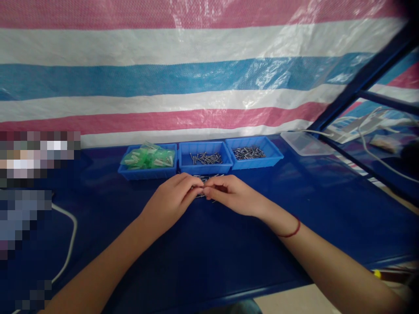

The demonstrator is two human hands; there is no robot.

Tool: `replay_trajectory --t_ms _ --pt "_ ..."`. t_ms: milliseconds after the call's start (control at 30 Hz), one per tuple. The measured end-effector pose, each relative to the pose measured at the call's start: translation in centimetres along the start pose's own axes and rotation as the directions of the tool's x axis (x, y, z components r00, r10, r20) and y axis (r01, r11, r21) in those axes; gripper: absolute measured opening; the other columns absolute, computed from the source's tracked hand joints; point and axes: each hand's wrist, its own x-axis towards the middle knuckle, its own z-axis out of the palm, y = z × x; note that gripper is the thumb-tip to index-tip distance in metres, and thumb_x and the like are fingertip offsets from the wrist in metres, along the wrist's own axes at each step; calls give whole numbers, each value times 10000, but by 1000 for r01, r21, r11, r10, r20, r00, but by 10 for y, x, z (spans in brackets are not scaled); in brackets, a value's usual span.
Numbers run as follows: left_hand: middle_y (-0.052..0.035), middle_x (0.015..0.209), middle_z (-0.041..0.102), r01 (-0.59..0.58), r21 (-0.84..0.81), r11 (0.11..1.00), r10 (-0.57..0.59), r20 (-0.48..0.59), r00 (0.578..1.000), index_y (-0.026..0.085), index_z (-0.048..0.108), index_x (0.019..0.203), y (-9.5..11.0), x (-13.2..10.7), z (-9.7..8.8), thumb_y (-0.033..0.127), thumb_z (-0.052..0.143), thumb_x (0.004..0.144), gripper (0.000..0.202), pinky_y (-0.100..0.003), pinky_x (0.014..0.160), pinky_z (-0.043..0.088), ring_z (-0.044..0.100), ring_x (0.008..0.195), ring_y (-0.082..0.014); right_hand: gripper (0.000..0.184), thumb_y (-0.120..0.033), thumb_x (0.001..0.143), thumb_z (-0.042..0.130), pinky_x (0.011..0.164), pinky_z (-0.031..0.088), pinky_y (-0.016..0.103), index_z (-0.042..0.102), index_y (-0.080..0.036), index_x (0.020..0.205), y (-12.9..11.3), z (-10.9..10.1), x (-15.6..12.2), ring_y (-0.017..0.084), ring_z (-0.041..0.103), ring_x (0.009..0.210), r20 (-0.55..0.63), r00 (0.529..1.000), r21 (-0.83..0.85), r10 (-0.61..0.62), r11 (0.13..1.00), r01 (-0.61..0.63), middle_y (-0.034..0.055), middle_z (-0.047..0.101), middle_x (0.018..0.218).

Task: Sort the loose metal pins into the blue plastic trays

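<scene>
- L hand (pixel 173 194) and R hand (pixel 229 194) are brought together at mid-table, fingertips touching, just in front of the mid tray.
- Both grips are seen pinched closed, fingers curled in; whether a pin is actually held can't be told, too small.
- A loose pile of pins (pixel 204 178) is seen on the blue table (pixel 209 253), partly hidden under the fingertips, btw the hands and the trays.
- Three blue trays are lined up side by side, touching:
- L tray (pixel 147 173): filled w/ green plastic bags (pixel 149 158), small pale parts inside.
- Mid tray (pixel 204 168): a thin scatter of metal pins (pixel 206 158), floor mostly bare.
- R tray (pixel 258 162): a denser heap of pins (pixel 248 152).
- A clear plastic container (pixel 306 144) is set near the R tray; contents can't be made out.
- A red string (pixel 291 233) is worn on the R wrist.
- A white cable (pixel 70 235) is laid at the far L; a striped tarp (pixel 196 78) is hung behind.
</scene>
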Motion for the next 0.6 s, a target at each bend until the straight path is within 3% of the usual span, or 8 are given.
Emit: replay_trajectory --t_ms 100,200,600 --pt "-3 883 677 189 -264 946 -221 -95 971 207 601 1020 0 0 7 285 591 867 172 -246 710 489 638 772 -138 223 -356 874 554 539 328 241 612 -144 840 -1 1 0 91 421 579 -8 999 127 50 991 -48 -18 508 682" --pt "1 819 675 270 -446 853 -340 -83 937 189 622 969 -1 0 13 336 615 845 193 -242 687 493 639 732 -138 234 -377 865 569 528 330 235 595 -145 843 -2 2 0 84 409 565 -31 996 194 79 978 -72 -25 488 678" --pt "3 770 673 256 -471 844 -334 -89 938 183 661 870 -1 -1 11 350 613 842 176 -224 651 474 620 695 -132 196 -343 876 551 561 402 236 614 -159 856 -6 6 0 88 472 587 12 998 193 61 979 -62 -17 529 702"
